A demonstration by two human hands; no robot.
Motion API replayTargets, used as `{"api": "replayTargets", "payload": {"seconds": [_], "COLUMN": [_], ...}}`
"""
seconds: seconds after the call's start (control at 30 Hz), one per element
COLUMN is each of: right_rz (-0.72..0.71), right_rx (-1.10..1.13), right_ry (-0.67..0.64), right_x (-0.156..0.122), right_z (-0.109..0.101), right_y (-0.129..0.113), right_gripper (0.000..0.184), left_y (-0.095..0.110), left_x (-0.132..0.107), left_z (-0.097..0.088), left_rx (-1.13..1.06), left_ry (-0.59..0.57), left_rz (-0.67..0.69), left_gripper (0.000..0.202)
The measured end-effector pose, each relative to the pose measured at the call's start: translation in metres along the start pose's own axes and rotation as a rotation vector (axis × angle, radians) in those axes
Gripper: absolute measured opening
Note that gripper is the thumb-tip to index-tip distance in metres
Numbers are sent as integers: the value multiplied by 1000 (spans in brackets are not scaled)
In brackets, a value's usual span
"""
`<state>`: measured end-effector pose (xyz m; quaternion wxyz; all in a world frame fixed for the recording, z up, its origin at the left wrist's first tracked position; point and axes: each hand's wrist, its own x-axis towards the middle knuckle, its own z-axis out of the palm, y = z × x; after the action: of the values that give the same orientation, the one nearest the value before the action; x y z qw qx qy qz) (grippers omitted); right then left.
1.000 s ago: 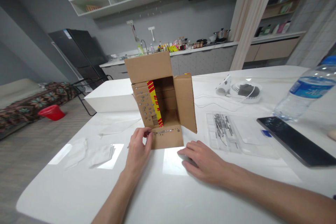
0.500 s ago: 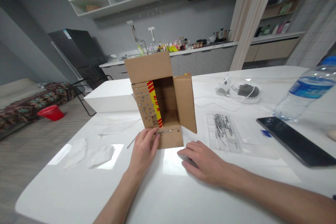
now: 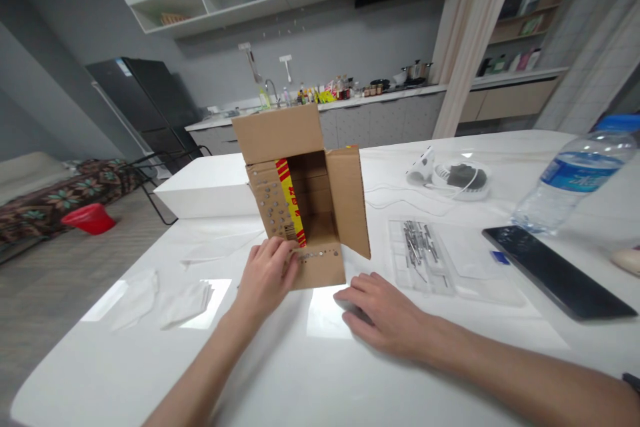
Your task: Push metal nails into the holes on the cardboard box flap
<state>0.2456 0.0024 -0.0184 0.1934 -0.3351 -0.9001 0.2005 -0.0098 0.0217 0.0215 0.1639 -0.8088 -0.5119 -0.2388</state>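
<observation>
An open cardboard box stands on the white table, its flaps spread and its mouth facing me. Small round grey metal pieces dot its left flap, and a row of small pieces lies along the lower flap. My left hand is at the left corner of that lower flap, fingers bent and closed; their tips are partly hidden, and what they pinch, if anything, cannot be made out. My right hand rests on the table just right of the flap, fingers loosely apart, nothing visible in it.
Right of the box lies a clear divided case with metal bits. Farther right are a black phone and a water bottle. A white device with a cable sits behind. White tissues lie at left.
My left hand has shifted slightly left and its fingers have drawn closer together. The thin dark rod beside it is now mostly hidden. The right hand stays put; the view has moved slightly.
</observation>
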Motion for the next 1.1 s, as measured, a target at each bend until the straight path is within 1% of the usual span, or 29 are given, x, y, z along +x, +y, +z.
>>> {"api": "replayTargets", "payload": {"seconds": [0.1,0.2,0.3,0.4,0.5,0.57,0.67,0.73,0.93,1.1], "right_rz": [3,7,9,13,13,18,21,18,12,-1], "right_rx": [10,4,-6,-7,1,4,13,17,14,16], "right_ry": [8,6,-3,-17,-30,-36,-41,-40,-29,-24], "right_x": [0,0,0,1,2,2,2,2,1,1], "right_z": [0,1,0,-1,-3,-3,-3,-2,-2,-1], "right_y": [0,0,-1,-1,-2,-2,-2,-1,0,0], "right_gripper": [21,21,19,17,17,19,19,19,19,21], "left_y": [-3,-6,-8,-10,-8,-6,-5,-6,-8,-6], "left_x": [22,36,33,17,1,-5,-6,-5,-5,-5], "left_z": [-8,-7,1,10,15,17,17,17,17,17], "left_rx": [47,63,49,7,-39,-63,-101,-120,-135,-154], "left_ry": [14,110,191,210,142,92,34,-11,-140,-171], "left_rz": [133,220,253,219,169,111,10,-27,-66,-87], "left_gripper": [15,13,10,7,5,4,7,7,10,9]}}
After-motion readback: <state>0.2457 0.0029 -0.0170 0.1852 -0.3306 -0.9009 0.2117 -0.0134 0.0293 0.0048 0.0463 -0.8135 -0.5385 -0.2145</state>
